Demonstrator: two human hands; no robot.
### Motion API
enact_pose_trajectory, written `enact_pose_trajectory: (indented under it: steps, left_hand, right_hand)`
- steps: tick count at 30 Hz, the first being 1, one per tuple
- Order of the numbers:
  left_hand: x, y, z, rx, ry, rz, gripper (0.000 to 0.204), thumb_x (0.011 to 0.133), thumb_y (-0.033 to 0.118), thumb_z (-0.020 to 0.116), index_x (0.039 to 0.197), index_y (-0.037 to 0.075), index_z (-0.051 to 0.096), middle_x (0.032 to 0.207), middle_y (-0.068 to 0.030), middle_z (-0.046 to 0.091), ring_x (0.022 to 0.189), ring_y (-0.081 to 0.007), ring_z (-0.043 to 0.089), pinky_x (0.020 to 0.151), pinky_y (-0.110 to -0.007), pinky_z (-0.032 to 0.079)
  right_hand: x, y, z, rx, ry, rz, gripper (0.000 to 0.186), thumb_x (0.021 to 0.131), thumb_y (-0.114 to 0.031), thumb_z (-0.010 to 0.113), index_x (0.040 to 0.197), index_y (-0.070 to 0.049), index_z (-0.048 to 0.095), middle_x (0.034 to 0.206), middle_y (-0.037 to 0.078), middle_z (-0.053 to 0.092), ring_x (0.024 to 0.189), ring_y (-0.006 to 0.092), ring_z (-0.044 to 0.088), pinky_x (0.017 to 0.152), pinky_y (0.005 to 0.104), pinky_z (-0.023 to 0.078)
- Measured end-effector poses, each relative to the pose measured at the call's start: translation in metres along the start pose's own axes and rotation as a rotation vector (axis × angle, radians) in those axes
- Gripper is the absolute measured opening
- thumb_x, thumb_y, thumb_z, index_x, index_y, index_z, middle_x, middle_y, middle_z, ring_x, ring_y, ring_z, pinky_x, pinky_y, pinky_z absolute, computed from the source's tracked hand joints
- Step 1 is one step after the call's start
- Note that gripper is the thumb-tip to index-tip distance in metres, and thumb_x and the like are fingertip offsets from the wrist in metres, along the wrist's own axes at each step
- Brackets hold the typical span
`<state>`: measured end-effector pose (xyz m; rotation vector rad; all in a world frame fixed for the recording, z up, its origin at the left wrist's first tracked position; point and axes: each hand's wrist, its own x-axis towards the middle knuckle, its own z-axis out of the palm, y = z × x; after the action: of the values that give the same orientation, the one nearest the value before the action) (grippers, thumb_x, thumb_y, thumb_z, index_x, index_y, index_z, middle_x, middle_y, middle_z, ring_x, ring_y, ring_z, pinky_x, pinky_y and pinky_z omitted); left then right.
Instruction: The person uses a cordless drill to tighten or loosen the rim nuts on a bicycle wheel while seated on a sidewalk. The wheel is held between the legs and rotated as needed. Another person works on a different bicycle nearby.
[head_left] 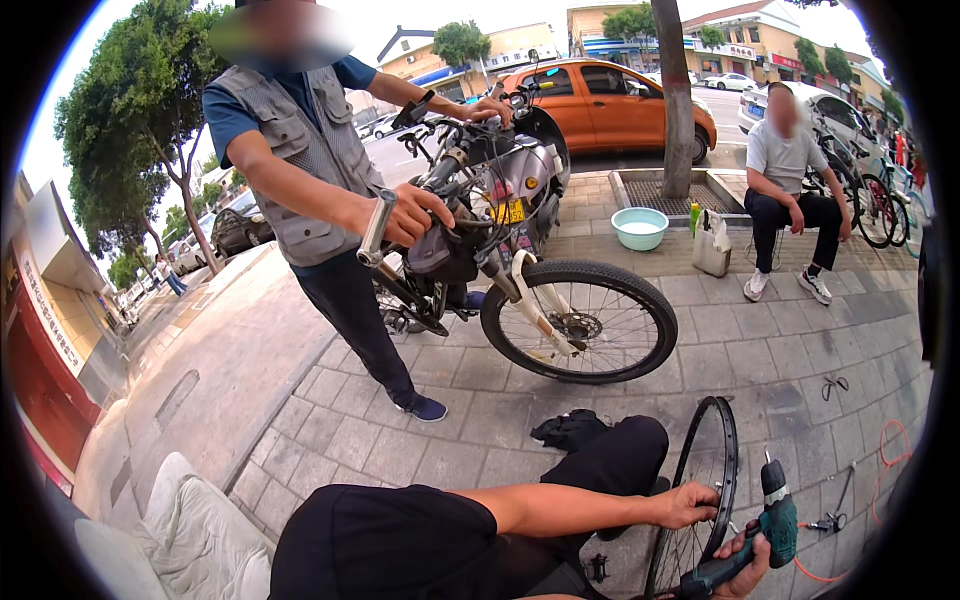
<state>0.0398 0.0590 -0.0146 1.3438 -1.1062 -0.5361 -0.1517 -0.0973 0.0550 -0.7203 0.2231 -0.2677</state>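
A bare bicycle wheel rim (690, 470) with spokes and no tyre stands upright between my hands. My left hand (690, 506) is closed at the inner side of the rim, fingertips pinched by the spokes; what is in them is too small to make out. Around a green and black cordless drill (778, 520) my right hand (750, 568) is wrapped, just right of the rim, with the drill's chuck pointing up. My bent knee (640, 445) in dark trousers is beside the wheel.
Ahead, a person in a grey vest (310, 150) holds a bicycle (560, 320) by its handlebar. Another person (790, 170) sits by a tree, near a basin (640, 229) and a bag (712, 243). An orange hose (890, 445), scissors (834, 387) and dark cloth (570, 430) lie on the paving.
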Motion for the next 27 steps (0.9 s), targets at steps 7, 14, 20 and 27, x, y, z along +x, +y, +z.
enact_pose_trajectory:
  steps: [7,14,20,27]
  left_hand:
    - [0.000,0.006,0.004,-0.023,0.015,-0.003,0.019,0.098,0.012,0.067,0.088,-0.002,0.059,0.072,-0.0067,0.054,0.073,-0.0112,0.052,0.066,-0.034,0.045]
    - [0.007,0.023,0.003,-0.076,-0.031,-0.042,0.017,0.099,0.010,0.066,0.089,-0.002,0.059,0.073,-0.0052,0.056,0.074,-0.0099,0.052,0.066,-0.033,0.045]
    - [-0.005,0.004,0.002,-0.169,-0.040,-0.053,0.016,0.100,0.008,0.065,0.091,-0.003,0.058,0.078,-0.0107,0.055,0.076,-0.0151,0.053,0.070,-0.035,0.045]
    - [0.008,0.017,-0.014,-0.087,-0.055,-0.023,0.010,0.097,0.005,0.069,0.092,-0.003,0.064,0.081,-0.0089,0.060,0.074,-0.0166,0.057,0.069,-0.034,0.048]
  right_hand:
    - [0.000,-0.003,-0.004,-0.019,-0.017,0.019,0.038,0.101,-0.031,0.057,0.124,-0.002,0.056,0.091,0.009,0.056,0.083,0.0239,0.056,0.080,0.0419,0.051]
    - [0.006,0.008,-0.017,0.005,0.085,-0.089,0.038,0.101,-0.032,0.059,0.124,-0.003,0.055,0.081,0.006,0.056,0.066,0.0199,0.058,0.064,0.0374,0.055]
    - [-0.003,0.013,-0.002,-0.069,0.186,-0.134,0.039,0.099,-0.029,0.061,0.124,0.000,0.052,0.075,0.006,0.056,0.059,0.0191,0.059,0.058,0.0359,0.057]
    - [-0.036,-0.029,0.052,-0.526,0.295,-0.178,0.043,0.091,-0.019,0.067,0.122,0.008,0.059,0.082,0.009,0.058,0.067,0.0202,0.060,0.067,0.0334,0.054]
